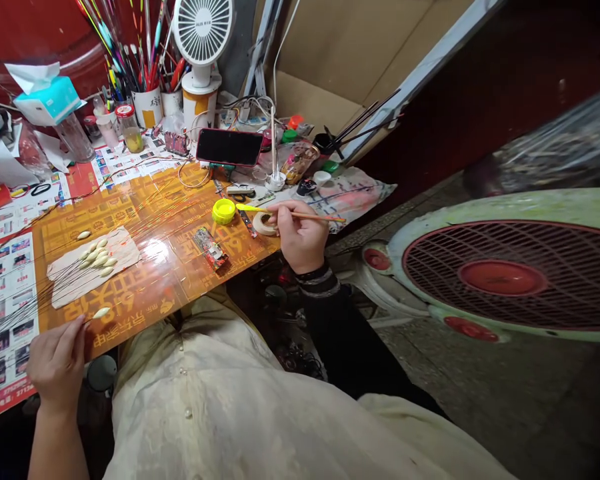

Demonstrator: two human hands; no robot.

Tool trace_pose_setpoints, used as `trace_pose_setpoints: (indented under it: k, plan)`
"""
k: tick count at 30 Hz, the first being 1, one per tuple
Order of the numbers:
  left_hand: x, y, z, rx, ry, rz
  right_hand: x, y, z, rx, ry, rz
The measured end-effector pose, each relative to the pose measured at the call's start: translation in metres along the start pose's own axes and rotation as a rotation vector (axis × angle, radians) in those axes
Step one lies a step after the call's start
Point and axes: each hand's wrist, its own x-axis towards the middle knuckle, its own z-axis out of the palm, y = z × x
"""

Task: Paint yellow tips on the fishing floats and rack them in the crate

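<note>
We find the right hand [300,237] closed in a narrow pinch on a thin wooden paintbrush [313,217], its yellow-coated tip pointing across a pale roll of tape [264,224] toward a round yellow lid [223,211]. The left hand [57,363] holds a narrow pinch on a thin dark wire [90,319] carrying a cream spindle-shaped body [101,313], just above the edge of a glossy orange printed tabletop [180,267]. Further cream spindle-shaped pieces on wires [97,257] lie on a creased beige paper sheet [123,250], well left of the paintbrush. A smartphone in a red case [229,147] rests beyond.
</note>
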Motion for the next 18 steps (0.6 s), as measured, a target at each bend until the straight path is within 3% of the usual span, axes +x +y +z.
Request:
trace_pose_setpoints:
  k: [9,18]
  plan:
    - [0.005,0.002,0.000,0.021,-0.033,0.025,0.003,0.001,0.004,0.065,-0.062,0.050]
    - [0.004,-0.001,0.002,0.037,0.002,0.053,0.014,0.013,0.014,-0.004,-0.116,-0.021]
